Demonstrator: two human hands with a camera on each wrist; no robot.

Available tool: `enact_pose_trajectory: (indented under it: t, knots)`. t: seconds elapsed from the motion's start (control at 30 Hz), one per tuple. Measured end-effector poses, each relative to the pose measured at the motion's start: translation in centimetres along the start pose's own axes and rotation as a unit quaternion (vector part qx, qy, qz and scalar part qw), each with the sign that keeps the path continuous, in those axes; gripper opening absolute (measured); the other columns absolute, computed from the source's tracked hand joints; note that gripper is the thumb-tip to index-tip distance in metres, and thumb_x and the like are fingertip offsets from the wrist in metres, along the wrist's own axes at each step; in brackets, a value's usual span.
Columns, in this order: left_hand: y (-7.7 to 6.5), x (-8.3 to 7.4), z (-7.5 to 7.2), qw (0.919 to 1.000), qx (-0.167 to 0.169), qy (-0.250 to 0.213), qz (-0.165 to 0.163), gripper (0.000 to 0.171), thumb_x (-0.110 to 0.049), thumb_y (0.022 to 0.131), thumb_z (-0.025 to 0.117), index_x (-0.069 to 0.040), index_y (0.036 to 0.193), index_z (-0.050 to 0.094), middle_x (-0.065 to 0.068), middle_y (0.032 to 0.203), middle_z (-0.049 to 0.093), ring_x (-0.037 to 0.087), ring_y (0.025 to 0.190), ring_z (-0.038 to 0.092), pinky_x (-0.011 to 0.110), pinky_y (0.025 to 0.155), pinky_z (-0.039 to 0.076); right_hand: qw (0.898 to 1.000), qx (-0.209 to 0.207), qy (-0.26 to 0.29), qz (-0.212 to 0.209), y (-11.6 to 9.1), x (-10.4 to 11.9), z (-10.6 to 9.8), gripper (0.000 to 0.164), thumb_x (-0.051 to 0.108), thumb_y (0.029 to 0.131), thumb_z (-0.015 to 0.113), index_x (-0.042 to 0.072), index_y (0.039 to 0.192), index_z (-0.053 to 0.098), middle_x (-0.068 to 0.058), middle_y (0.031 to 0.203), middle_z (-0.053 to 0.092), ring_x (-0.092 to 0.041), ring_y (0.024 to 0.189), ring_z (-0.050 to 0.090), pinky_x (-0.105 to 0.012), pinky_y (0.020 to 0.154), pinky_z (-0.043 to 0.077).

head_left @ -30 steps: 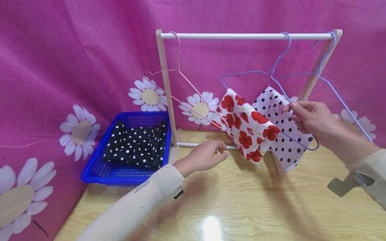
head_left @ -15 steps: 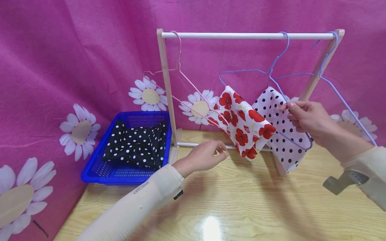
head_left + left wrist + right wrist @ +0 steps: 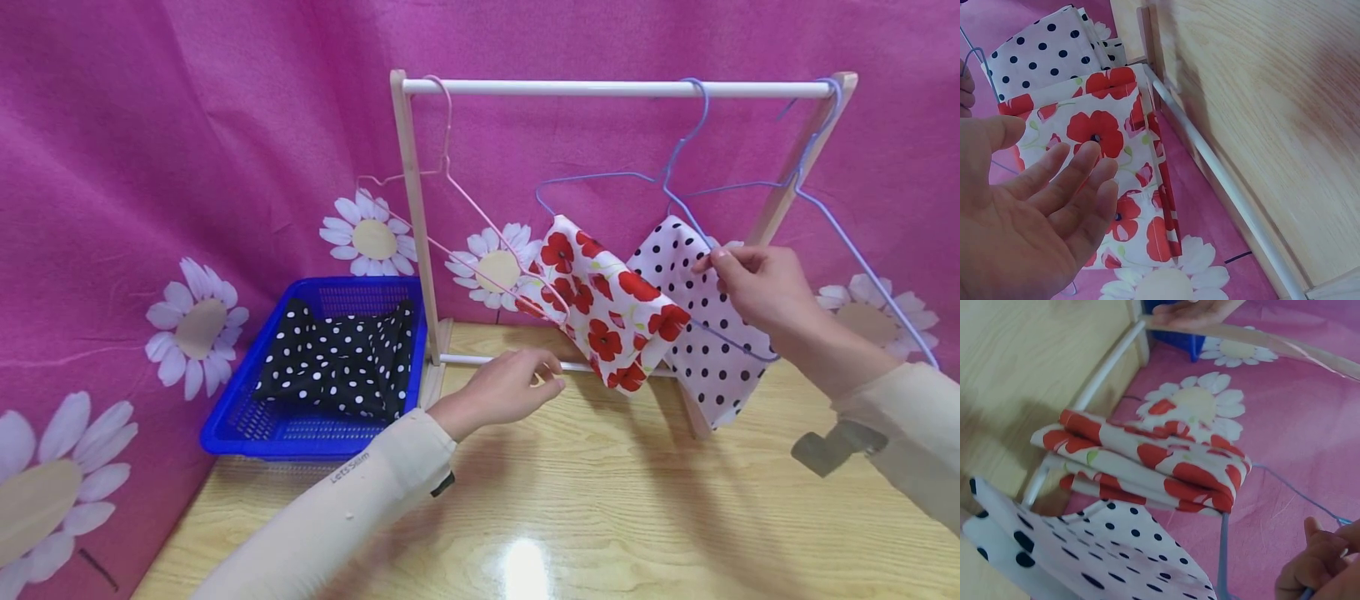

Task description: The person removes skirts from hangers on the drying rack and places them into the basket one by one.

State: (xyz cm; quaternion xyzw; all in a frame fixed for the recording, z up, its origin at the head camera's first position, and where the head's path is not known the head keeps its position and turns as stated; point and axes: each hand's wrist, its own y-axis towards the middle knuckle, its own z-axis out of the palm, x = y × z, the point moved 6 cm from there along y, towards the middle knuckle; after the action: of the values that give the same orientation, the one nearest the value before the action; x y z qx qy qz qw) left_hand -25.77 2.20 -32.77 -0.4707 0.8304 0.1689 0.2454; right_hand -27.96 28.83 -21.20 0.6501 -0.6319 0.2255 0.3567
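Observation:
With thumb and fingers, my right hand (image 3: 765,287) pinches the right arm of a blue wire hanger (image 3: 670,171) hooked on the rack's white bar. Over that hanger's lower wire hangs a folded white cloth with red poppies (image 3: 603,329), bunched toward the left. My left hand (image 3: 502,387) hovers below and left of this cloth, fingers loosely bent and holding nothing; in the left wrist view its palm shows before the poppy cloth (image 3: 1129,181). Behind it, a pale pink cloth with black dots (image 3: 716,375) hangs from a second blue hanger (image 3: 862,262).
A pink wire hanger (image 3: 447,150) hangs at the left end of the rack bar (image 3: 562,87). Left of the rack, a blue basket (image 3: 217,437) holds a black cloth with white dots (image 3: 337,358). A pink flowered curtain (image 3: 285,125) stands behind the wooden table (image 3: 600,517).
The right hand has shifted slightly left with the hanger, and its hook has slid left along the bar. The poppy cloth has swung left and up a little. The left hand stays nearly still.

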Motion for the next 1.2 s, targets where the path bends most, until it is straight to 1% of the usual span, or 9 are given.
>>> enact_pose_trajectory:
  t: [0.07, 0.17, 0.27, 0.3, 0.43, 0.6, 0.83, 1.0, 1.2]
  knots:
    - [0.1, 0.0, 0.0, 1.0000, -0.003, -0.002, 0.004, 0.030, -0.033, 0.101, 0.058, -0.013, 0.120, 0.069, 0.001, 0.111, 0.074, 0.015, 0.101, 0.068, 0.030, 0.086, 0.053, 1.000, -0.016, -0.017, -0.010, 0.1, 0.1, -0.1, 0.036, 0.038, 0.106, 0.045, 0.045, 0.079, 0.067, 0.017, 0.067, 0.048, -0.004, 0.064, 0.040, -0.026, 0.052, 0.036]
    - [0.1, 0.1, -0.1, 1.0000, -0.004, -0.003, 0.003, 0.030, -0.033, 0.100, 0.058, -0.013, 0.119, 0.070, 0.001, 0.111, 0.074, 0.016, 0.101, 0.068, 0.030, 0.085, 0.053, 0.998, -0.031, -0.042, -0.032, 0.2, 0.3, -0.1, 0.037, 0.038, 0.106, 0.045, 0.023, 0.093, 0.076, 0.016, 0.063, 0.047, -0.005, 0.063, 0.040, -0.028, 0.051, 0.035]
    - [0.2, 0.4, -0.1, 1.0000, -0.004, -0.002, -0.006, 0.030, -0.035, 0.100, 0.058, -0.014, 0.118, 0.069, 0.001, 0.112, 0.073, 0.015, 0.099, 0.068, 0.031, 0.084, 0.053, 0.995, -0.038, -0.065, -0.058, 0.3, 0.7, -0.2, 0.046, 0.035, 0.107, 0.045, -0.001, 0.107, 0.072, 0.012, 0.057, 0.045, -0.005, 0.056, 0.038, -0.029, 0.048, 0.034]
    - [0.3, 0.6, -0.1, 0.9999, -0.004, -0.003, -0.011, 0.030, -0.035, 0.101, 0.058, -0.014, 0.119, 0.069, 0.001, 0.112, 0.073, 0.015, 0.099, 0.068, 0.031, 0.084, 0.053, 0.995, -0.039, -0.072, -0.063, 0.4, 0.8, -0.2, 0.046, 0.035, 0.107, 0.044, -0.003, 0.110, 0.071, 0.011, 0.056, 0.045, -0.005, 0.055, 0.038, -0.029, 0.048, 0.034]
    - [0.5, 1.1, -0.2, 0.9998, -0.009, -0.005, -0.017, 0.032, -0.035, 0.101, 0.058, -0.013, 0.121, 0.069, 0.001, 0.114, 0.073, 0.014, 0.098, 0.067, 0.032, 0.085, 0.054, 0.992, -0.033, -0.095, -0.075, 0.6, 1.0, -0.2, 0.045, 0.034, 0.108, 0.044, -0.002, 0.111, 0.071, 0.005, 0.057, 0.043, -0.006, 0.052, 0.037, -0.030, 0.047, 0.033]
    - [0.9, 1.7, -0.6, 0.9995, -0.028, -0.005, -0.015, 0.029, -0.031, 0.100, 0.058, -0.012, 0.119, 0.070, 0.002, 0.114, 0.073, 0.017, 0.102, 0.067, 0.035, 0.087, 0.054, 0.991, -0.016, -0.110, -0.075, 0.9, 0.9, -0.1, 0.045, 0.036, 0.108, 0.043, 0.000, 0.113, 0.071, 0.001, 0.066, 0.045, -0.009, 0.062, 0.041, -0.029, 0.052, 0.035]
    - [1.3, 3.0, -1.1, 0.9982, -0.041, -0.026, -0.035, 0.025, -0.029, 0.101, 0.057, -0.013, 0.116, 0.069, 0.002, 0.113, 0.073, 0.018, 0.104, 0.067, 0.038, 0.090, 0.054, 0.989, -0.004, -0.114, -0.092, 1.4, 0.7, -0.3, 0.047, 0.036, 0.108, 0.043, -0.001, 0.113, 0.072, -0.011, 0.090, 0.058, -0.006, 0.074, 0.046, -0.024, 0.057, 0.040]
    - [1.8, 4.3, -1.7, 0.9960, -0.062, -0.043, -0.048, 0.028, -0.029, 0.101, 0.057, -0.010, 0.119, 0.068, 0.005, 0.112, 0.072, 0.020, 0.105, 0.067, 0.040, 0.092, 0.054, 0.986, -0.002, -0.128, -0.105, 1.8, 0.7, -0.4, 0.040, 0.030, 0.108, 0.046, 0.000, 0.112, 0.072, -0.012, 0.087, 0.057, -0.006, 0.066, 0.044, -0.026, 0.051, 0.037]
    - [2.0, 6.3, -2.5, 0.9894, -0.104, -0.057, -0.084, 0.025, -0.026, 0.100, 0.059, -0.009, 0.116, 0.068, 0.007, 0.112, 0.073, 0.023, 0.106, 0.068, 0.041, 0.091, 0.054, 0.983, -0.005, -0.135, -0.121, 2.0, 0.9, -0.4, 0.033, 0.025, 0.107, 0.050, 0.003, 0.109, 0.073, -0.006, 0.079, 0.054, -0.007, 0.059, 0.039, -0.028, 0.048, 0.033]
